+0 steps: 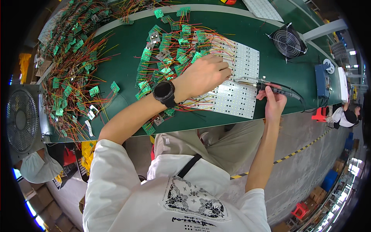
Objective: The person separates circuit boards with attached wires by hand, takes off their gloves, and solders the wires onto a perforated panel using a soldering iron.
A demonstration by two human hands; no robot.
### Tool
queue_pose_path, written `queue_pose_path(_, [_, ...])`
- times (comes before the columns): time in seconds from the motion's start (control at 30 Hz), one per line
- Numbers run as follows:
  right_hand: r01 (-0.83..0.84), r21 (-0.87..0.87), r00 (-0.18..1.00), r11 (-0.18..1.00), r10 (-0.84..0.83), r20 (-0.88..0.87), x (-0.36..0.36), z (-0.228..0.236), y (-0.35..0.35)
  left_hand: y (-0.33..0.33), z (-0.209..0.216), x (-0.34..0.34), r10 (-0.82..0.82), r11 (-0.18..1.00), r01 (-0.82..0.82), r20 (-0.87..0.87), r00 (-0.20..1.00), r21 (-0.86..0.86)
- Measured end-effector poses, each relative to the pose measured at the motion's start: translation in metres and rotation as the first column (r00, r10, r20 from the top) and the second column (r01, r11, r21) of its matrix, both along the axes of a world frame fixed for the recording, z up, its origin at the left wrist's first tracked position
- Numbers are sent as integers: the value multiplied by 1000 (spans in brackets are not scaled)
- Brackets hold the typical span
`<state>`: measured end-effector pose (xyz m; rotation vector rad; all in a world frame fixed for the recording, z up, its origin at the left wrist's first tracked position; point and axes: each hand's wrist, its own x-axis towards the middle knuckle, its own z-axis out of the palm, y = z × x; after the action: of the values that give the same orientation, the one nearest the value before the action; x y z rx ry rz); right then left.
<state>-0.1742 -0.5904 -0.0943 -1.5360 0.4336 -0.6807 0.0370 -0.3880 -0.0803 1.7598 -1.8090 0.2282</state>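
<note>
My right hand grips a soldering iron with a thin metal feed tube alongside its tip and a black cable behind. The tip points left over a white perforated panel, close to the fingers of my left hand. My left hand, with a black watch on its wrist, is closed above the panel; whatever its fingertips pinch is hidden. Red and yellow wires run onto the panel's left part from a cluster of small green circuit boards, partly covered by my left hand and forearm.
A large heap of wired green boards fills the table's left side. A black fan stands at the back right, near a blue box with a solder spool. A grey fan is at far left. Another person sits far right.
</note>
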Motion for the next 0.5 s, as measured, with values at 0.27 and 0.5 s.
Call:
queue_pose_path(0.27, [-9,-1,1000,1000,9,-23,-2,1,0,-2,-1,-2,-7,1000,7,1,1000,-13])
queue_pose_path(0.5, [11,-9,999,1000,-11,-48,1,5,5,-1,-2,-1,1,1000,-1,1,1000,3])
